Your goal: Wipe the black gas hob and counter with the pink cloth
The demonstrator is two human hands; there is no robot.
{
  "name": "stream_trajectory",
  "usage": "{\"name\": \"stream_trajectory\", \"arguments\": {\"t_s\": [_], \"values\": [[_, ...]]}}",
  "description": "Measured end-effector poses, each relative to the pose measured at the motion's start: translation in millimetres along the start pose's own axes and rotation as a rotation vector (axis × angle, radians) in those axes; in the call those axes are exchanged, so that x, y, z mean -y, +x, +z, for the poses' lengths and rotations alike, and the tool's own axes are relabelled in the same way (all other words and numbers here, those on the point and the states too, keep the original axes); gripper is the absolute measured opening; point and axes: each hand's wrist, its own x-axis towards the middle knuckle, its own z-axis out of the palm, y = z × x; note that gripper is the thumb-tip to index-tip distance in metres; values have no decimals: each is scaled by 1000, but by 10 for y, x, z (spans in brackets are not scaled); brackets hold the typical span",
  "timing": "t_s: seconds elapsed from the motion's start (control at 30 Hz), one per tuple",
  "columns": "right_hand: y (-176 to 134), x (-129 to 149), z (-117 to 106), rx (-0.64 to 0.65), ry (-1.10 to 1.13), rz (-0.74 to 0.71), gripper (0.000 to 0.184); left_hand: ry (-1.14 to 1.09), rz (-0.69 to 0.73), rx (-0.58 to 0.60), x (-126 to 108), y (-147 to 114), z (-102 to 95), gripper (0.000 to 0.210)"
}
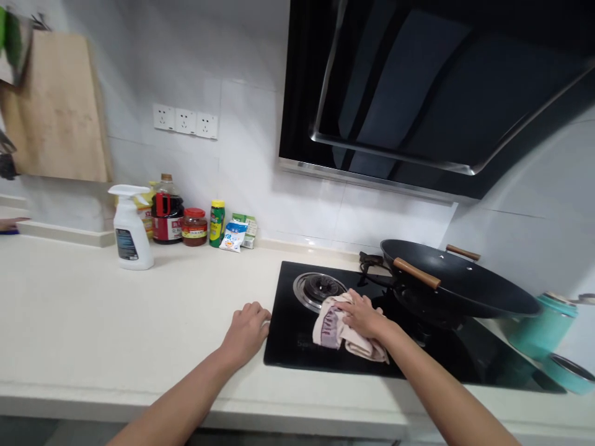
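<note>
My right hand (365,314) presses on a bunched pale cloth (362,344) with a purple patch, its fingers bent over the upper part. The cloth lies on the black glass cooktop (290,347), just in front of the left burner (320,287). At the cooktop's left edge, my left hand (247,331) rests on the countertop with its fingers curled. A bit of something white shows at those fingers, too small to name.
A large black wok (465,279) with wooden handles sits over the right burner. A white spray bottle (130,229) stands left. Sauce bottle (167,214), red-lidded jar (194,228) and seasoning packets (235,235) line the wall. Overhead hangs a range hood (400,93); teal containers (542,325) stand right.
</note>
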Motion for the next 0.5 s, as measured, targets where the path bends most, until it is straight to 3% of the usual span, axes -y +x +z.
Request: {"name": "stream_trajectory", "arguments": {"t_s": [0.2, 0.4, 0.5], "values": [[517, -436, 99, -130, -91, -30, 44, -140, -117, 28, -44, -37, -8, 40], [1082, -537, 49, -144, -116, -4, 34, -33, 13, 120, -123, -12, -95, 54], [1388, -592, 39, -165, -109, 5, 48, -9, 30, 195, -120, 33, -147, 54]]}}
